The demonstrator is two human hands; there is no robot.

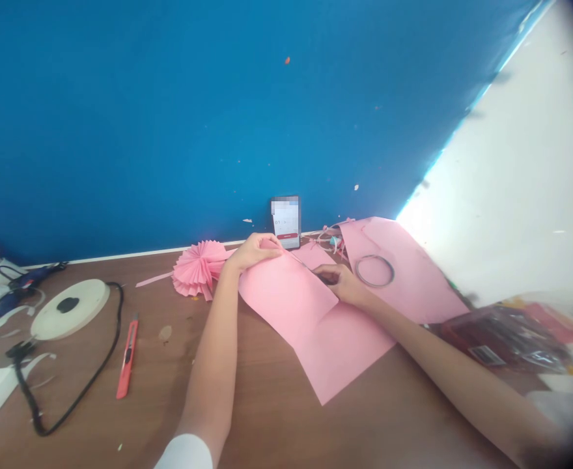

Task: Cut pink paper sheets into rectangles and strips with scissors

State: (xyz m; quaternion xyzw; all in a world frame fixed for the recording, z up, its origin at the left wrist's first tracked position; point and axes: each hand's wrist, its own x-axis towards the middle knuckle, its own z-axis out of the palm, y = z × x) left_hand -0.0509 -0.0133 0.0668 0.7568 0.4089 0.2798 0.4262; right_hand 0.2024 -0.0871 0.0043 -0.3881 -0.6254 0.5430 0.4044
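Observation:
A large pink paper sheet (310,326) lies on the brown table. My left hand (253,251) pinches its far top corner, fingers closed on the paper. My right hand (341,281) is closed round a dark tool, probably scissors (326,278), at the sheet's upper right edge, where a cut line runs toward the left hand. A folded pink paper fan (196,268) sits just left of my left hand.
A phone (286,221) leans on the blue wall. Another pink sheet (404,286) carries a tape ring (374,270). A red utility knife (127,357), a round white disc (69,308) with a black cable (91,371), and plastic packets (506,335) lie around.

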